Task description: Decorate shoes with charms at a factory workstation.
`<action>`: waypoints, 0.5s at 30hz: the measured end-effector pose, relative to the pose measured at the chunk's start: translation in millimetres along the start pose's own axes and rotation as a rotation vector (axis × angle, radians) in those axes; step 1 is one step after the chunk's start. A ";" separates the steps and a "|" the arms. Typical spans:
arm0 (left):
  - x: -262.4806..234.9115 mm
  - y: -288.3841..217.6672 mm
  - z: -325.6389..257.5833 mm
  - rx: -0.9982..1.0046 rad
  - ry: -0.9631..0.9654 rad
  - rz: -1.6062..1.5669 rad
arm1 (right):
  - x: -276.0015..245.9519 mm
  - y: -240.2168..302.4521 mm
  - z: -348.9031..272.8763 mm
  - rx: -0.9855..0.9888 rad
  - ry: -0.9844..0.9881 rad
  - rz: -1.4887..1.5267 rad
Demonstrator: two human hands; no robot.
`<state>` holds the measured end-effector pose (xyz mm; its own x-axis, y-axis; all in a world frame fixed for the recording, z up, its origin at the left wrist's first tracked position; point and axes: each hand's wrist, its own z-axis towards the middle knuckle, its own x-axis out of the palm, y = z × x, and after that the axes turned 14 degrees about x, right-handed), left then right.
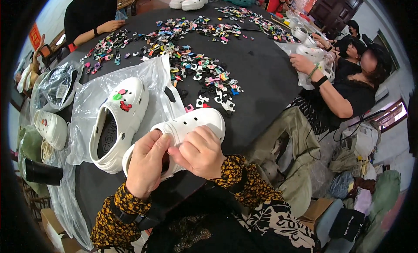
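A white clog [212, 119] with bare holes in its upper is between my hands, toe pointing away to the right. My left hand [146, 164] grips its side and opening edge, thumb on top. Curled over the upper, my right hand [201, 152] has its thumb close to the left thumb at the opening; anything small in its fingers is hidden. To the left, a second white clog [140, 94] lies on a clear plastic bag [85, 111]. Red and green shoe charms [126, 106] sit on its upper.
Loose colourful shoe charms [204, 70] spread across the dark table [261, 70]. At left are another white clog [53, 130] and a bagged dark item [58, 87]. A co-worker [344, 94] at right handles a bagged white shoe; another person [89, 18] stands across the table.
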<state>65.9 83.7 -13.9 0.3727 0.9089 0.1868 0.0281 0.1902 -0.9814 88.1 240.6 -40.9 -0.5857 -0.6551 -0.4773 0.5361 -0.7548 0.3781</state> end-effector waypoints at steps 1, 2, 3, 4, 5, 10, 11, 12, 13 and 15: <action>0.8 0.8 -0.1 0.013 -0.004 -0.030 | 0.8 -0.6 -1.2 0.003 0.002 0.002; 1.9 1.4 -0.2 0.026 -0.008 -0.060 | 1.4 -1.1 -2.1 -0.018 -0.032 0.018; 4.5 0.7 -0.6 0.023 -0.009 -0.060 | 1.7 -1.7 -3.4 -0.038 -0.067 0.034; 7.8 -0.9 -0.8 0.026 -0.031 -0.071 | 1.4 -2.5 -4.6 -0.037 -0.066 0.033; 9.8 -1.9 -0.4 0.030 -0.052 -0.081 | 0.9 -3.4 -5.8 -0.046 -0.076 0.042; 2.0 3.5 4.5 -0.016 -0.041 -0.052 | 4.4 -4.2 -14.0 -0.062 -0.093 0.116; -1.6 4.2 3.8 -0.019 -0.019 0.013 | 4.1 -5.4 -13.0 -0.005 -0.110 0.116; -0.8 3.2 2.9 -0.014 -0.034 0.016 | 2.3 -6.9 -11.1 0.051 -0.125 0.116; 5.5 0.1 2.5 0.051 0.020 0.053 | -11.8 -7.1 -4.3 0.086 -0.098 0.097; -5.3 10.6 3.1 0.192 0.123 0.200 | -15.7 -17.6 13.4 0.099 -0.215 0.153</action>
<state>61.4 82.1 -25.1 0.4629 0.8860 -0.0273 -0.2285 0.0895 -0.9694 79.7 263.8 -29.4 -0.6241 -0.7457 -0.2334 0.5722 -0.6395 0.5135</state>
